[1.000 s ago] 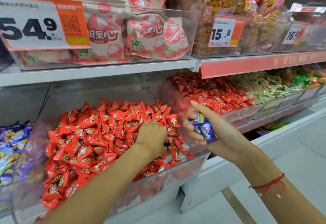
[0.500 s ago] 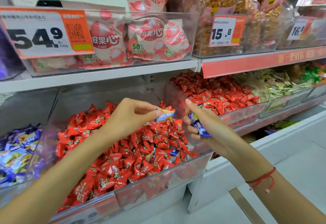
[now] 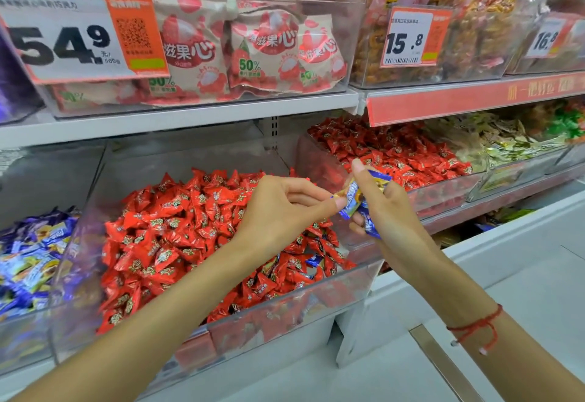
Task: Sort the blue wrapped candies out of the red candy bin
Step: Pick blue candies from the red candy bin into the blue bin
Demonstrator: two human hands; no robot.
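Note:
A clear plastic bin [image 3: 285, 309] on the lower shelf is heaped with red wrapped candies [image 3: 177, 227]. A blue wrapped candy [image 3: 311, 259] still lies among the red ones near the bin's front right. My left hand [image 3: 281, 208] pinches one blue candy [image 3: 348, 200] by its end and holds it against my right hand [image 3: 389, 208]. My right hand grips a bunch of blue wrapped candies [image 3: 368, 227], thumb raised, just above the bin's right corner.
A bin of blue wrapped candies [image 3: 28, 259] stands to the left. A second red candy bin [image 3: 395, 154] and bins of gold and green sweets [image 3: 519, 138] lie to the right. Above, a shelf carries bagged snacks [image 3: 269, 47] and price tags [image 3: 72, 34]. A white ledge [image 3: 506, 262] runs below right.
My left hand came up out of the red candies with a blue candy and carried it right to my right hand, which stays beside the bin with its bunch.

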